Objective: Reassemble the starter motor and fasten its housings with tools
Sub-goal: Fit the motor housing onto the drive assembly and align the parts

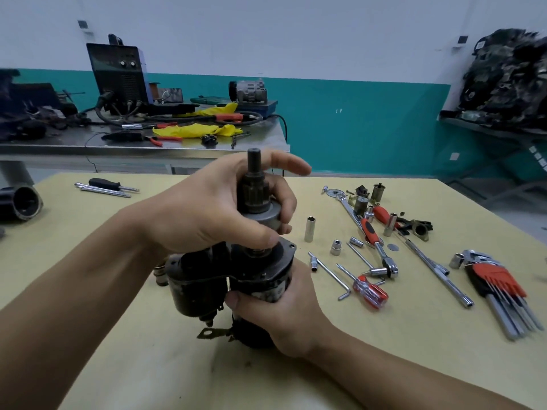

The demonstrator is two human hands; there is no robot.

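So the starter motor (207, 279) is standing upright, base on the yellow counter (148, 365), long axis straight up and down. The right hand (284, 315) is wrapped round the lower body from the right side, thumb across the front, basically acting as the vise. The left hand (207, 214) sits right above it, fingers curled round the pinion drive (257, 196) with the thumb pressing at its base and the index finger sticking out straight past the shaft (254, 161), which pokes up out of the top of that hand.

The thing that matters for the next move, I reckon: the drive slides along that same vertical shaft, so it has to go straight down toward the right hand, no tilt. The left hand is the one already on it.

The black nose housing (20, 204) is lying on its side well off to the left of the left hand, so that arm is the nearer one for fetching it. The tools are all out to the right of the right hand: a deep socket (310, 229) nearest, then the red screwdriver (370, 291), the ratchet (376, 241), and the hex key set (497, 279) farthest out. Nothing stands between the hands and the motor.
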